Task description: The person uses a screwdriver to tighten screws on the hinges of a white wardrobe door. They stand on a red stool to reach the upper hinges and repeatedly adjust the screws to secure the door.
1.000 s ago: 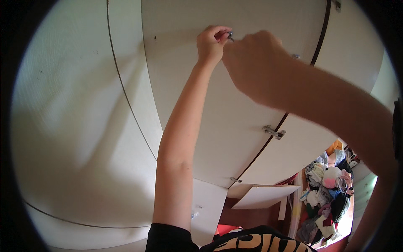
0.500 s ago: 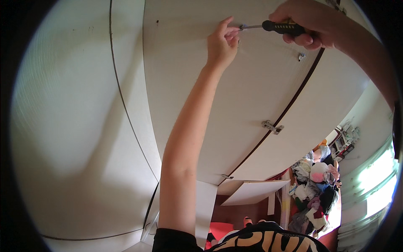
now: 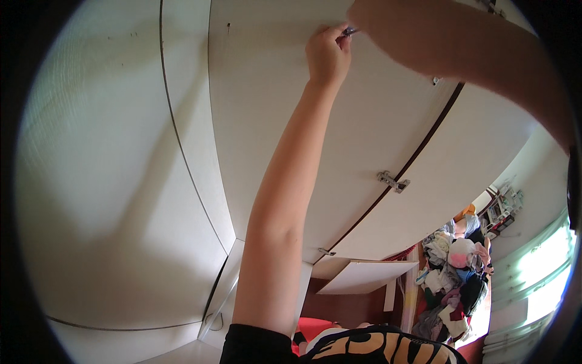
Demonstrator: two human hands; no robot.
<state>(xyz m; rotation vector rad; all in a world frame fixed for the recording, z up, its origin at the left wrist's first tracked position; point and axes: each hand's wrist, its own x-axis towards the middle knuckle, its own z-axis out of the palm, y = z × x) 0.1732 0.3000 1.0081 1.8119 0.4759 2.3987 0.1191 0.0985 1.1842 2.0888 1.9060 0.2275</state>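
My left hand (image 3: 330, 56) reaches up to a white cabinet panel (image 3: 267, 121), thumb and fingers pinched around a small metal fitting (image 3: 348, 31) near the top of view. Right beside it is my right hand (image 3: 379, 24), smeared by motion and seen from the back, its forearm crossing from the right edge. A short sliver of metal shows between the two hands; the screwdriver's handle is hidden behind my right hand. Another small metal fitting (image 3: 436, 80) sits on the panel just below my right forearm.
A metal hinge (image 3: 394, 182) spans the dark gap between panels, with a smaller hinge (image 3: 327, 252) lower down. A loose white board (image 3: 367, 278) leans below. Piled clothes (image 3: 451, 279) lie at right beside a curtained window (image 3: 539, 267). Another white panel (image 3: 115, 182) stands at left.
My right hand has moved left, close to my left hand, and turned so the screwdriver's black and yellow handle no longer shows. My left hand has shifted slightly right, its fingers closing on the fitting.
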